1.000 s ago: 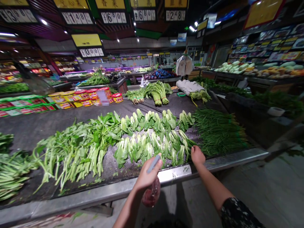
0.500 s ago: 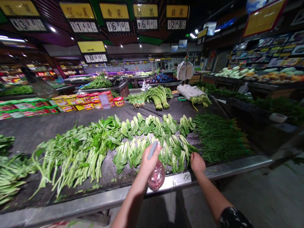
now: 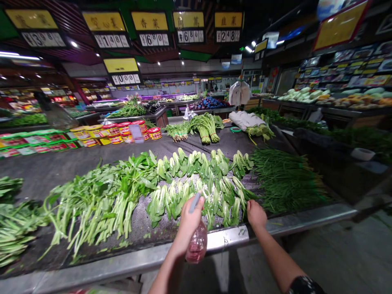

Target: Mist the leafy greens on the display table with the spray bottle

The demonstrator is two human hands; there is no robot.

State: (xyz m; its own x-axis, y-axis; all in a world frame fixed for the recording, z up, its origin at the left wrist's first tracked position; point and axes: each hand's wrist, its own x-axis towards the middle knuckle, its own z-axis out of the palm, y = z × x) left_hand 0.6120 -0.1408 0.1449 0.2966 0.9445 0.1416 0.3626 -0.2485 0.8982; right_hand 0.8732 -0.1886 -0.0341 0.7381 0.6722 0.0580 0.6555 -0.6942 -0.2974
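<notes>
My left hand (image 3: 189, 222) is closed round a pink spray bottle (image 3: 196, 243) with a grey nozzle (image 3: 194, 202), held over the front edge of a dark mesh produce table (image 3: 61, 167). The nozzle points at rows of bok choy (image 3: 199, 179). My right hand (image 3: 256, 214) is curled shut at the near edge of the bok choy, its fingers touching the front stalks beside the metal rim (image 3: 229, 237). Whether it holds a stalk is hidden.
Long-stemmed leafy greens (image 3: 101, 200) lie left of the bok choy, chives (image 3: 284, 179) to the right. Bundled greens (image 3: 205, 126), red and yellow tins (image 3: 116, 132) and a white wrapped bundle (image 3: 245, 118) sit further back. Price signs (image 3: 153, 30) hang overhead. More produce stands line the right.
My left hand has lifted the spray bottle up and forward over the bok choy. My right hand has stayed at the table's front edge. The view has tilted slightly upward.
</notes>
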